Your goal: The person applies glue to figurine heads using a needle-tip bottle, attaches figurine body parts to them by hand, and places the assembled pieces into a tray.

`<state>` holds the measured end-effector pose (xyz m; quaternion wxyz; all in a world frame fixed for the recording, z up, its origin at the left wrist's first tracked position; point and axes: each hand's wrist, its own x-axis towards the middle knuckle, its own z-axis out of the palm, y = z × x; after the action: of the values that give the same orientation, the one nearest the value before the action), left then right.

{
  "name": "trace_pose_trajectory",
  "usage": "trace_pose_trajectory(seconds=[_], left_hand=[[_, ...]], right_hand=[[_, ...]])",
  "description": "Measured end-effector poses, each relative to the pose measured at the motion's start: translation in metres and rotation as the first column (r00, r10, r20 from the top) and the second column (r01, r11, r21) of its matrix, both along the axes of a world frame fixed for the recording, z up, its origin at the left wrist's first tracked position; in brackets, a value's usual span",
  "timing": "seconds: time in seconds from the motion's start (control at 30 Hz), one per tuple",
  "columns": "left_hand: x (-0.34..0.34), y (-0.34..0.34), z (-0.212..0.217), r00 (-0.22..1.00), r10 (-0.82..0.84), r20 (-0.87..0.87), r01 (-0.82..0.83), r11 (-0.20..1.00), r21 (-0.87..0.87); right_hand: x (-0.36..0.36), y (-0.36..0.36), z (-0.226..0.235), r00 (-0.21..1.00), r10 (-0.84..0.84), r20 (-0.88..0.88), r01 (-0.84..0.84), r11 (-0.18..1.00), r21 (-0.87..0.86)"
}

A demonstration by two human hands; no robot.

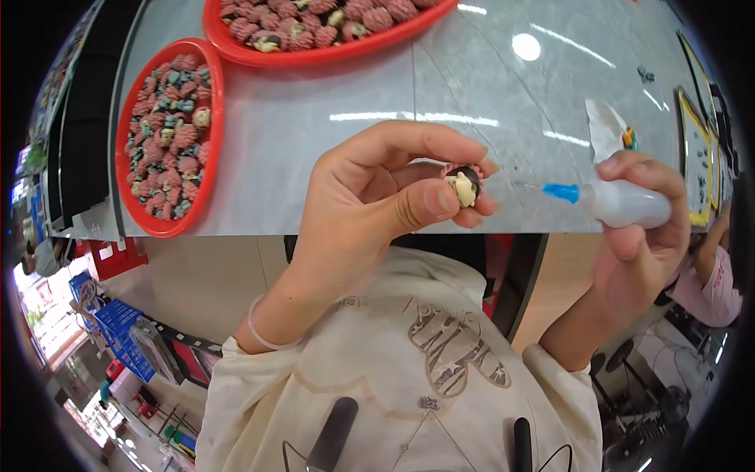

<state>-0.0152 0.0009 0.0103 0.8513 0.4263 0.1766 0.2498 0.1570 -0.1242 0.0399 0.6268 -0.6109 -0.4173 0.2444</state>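
Between the thumb and fingers of my left hand (pixel 370 177) is a small figurine (pixel 464 186) with a cream front, a dark band and a pink ridged edge. My fingers cover part of it. My right hand (pixel 641 244) grips a white squeeze bottle (pixel 629 204), which lies nearly sideways. Its blue nozzle (pixel 561 192) points left toward the figurine, with a gap between them. Both hands are above the near edge of the grey table (pixel 314 181).
At the left stands a red oval basin (pixel 218 134) full of pink, teal and cream pieces. A larger red basin (pixel 330 59) holds similar pieces farther back. On the right lie a white paper scrap (pixel 602 130) and yellow-edged trays (pixel 696 157). Another person's sleeve (pixel 712 291) shows at far right.
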Motion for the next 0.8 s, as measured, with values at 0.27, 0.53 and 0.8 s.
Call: trace_pose_trajectory(seconds=[0.27, 0.53, 0.8], left_hand=[[0.001, -0.011, -0.005, 0.999, -0.025, -0.031, 0.024, 0.999, -0.045], [0.0, -0.014, -0.006, 0.999, -0.041, -0.025, 0.039, 0.994, -0.098], [0.001, -0.016, -0.007, 0.998, -0.066, -0.004, 0.065, 0.992, -0.11]], right_hand=[[0.0, -0.004, 0.001, 0.965, 0.262, 0.029, -0.263, 0.957, 0.125], [0.0, -0.016, 0.003, 0.95, 0.208, 0.233, -0.244, 0.96, 0.137], [0.001, -0.02, 0.013, 0.862, 0.178, 0.474, -0.265, 0.956, 0.123]])
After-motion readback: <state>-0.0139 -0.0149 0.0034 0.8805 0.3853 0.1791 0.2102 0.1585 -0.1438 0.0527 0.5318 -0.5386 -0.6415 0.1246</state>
